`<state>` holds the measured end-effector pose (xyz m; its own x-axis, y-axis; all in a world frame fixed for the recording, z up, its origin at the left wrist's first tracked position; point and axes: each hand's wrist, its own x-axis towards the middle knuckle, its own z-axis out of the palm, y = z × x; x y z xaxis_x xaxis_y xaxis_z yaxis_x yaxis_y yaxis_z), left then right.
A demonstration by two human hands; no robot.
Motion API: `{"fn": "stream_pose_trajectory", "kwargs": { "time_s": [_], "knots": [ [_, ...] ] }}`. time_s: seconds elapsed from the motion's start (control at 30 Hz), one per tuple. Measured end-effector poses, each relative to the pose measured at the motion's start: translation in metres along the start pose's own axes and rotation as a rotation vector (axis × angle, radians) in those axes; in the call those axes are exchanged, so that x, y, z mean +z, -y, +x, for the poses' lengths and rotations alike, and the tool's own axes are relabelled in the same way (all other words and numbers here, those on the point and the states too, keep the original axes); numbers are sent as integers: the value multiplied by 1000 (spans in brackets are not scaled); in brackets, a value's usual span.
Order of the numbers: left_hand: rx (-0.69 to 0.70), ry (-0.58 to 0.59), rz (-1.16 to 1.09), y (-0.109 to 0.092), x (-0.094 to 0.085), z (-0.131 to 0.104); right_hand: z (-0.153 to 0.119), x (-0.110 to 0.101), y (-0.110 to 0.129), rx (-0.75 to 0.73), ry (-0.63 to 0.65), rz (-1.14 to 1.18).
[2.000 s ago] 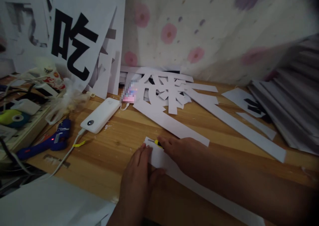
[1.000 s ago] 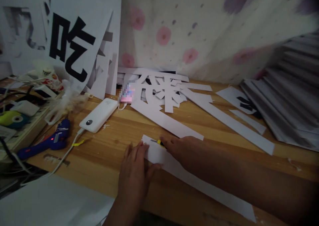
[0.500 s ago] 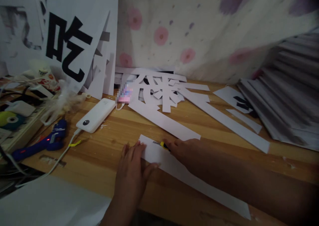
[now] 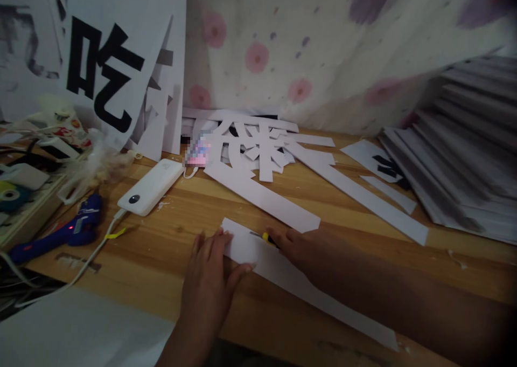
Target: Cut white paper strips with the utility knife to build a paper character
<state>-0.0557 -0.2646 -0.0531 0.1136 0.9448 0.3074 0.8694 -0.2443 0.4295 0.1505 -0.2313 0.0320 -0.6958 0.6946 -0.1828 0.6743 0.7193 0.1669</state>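
Note:
A long white board strip (image 4: 323,297) lies slantwise on the wooden table. My left hand (image 4: 210,262) rests at its far left end, fingertips and thumb spread and pressing on the strip. In my right hand (image 4: 297,248), closed around it, is a yellow utility knife (image 4: 266,237). Its thin blade points left and lies over the strip's upper part; most of the handle is hidden under my fingers. Just behind the knife sits another white strip (image 4: 266,200), running back toward a heap of cut-out white pieces (image 4: 264,151).
To the left are a white power bank (image 4: 151,188) with a cable, a blue glue gun (image 4: 83,221) and a power strip (image 4: 34,210). Boards with a black character (image 4: 113,81) lean behind them. On the right rises a stack of boards (image 4: 464,157), with a loose strip (image 4: 363,194) nearby.
The whole view has shifted slightly, so things appear a little farther left. Both hands keep nearly the same places on the strip, with the knife still in my right hand.

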Motion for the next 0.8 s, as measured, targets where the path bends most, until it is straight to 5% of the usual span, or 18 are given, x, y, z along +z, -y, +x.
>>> {"fn": "stream_pose_trajectory", "kwargs": {
  "time_s": [0.8],
  "knots": [
    [-23, 18, 2, 3, 3, -3, -22, 8, -5, 28, 65, 63]
  ]
}}
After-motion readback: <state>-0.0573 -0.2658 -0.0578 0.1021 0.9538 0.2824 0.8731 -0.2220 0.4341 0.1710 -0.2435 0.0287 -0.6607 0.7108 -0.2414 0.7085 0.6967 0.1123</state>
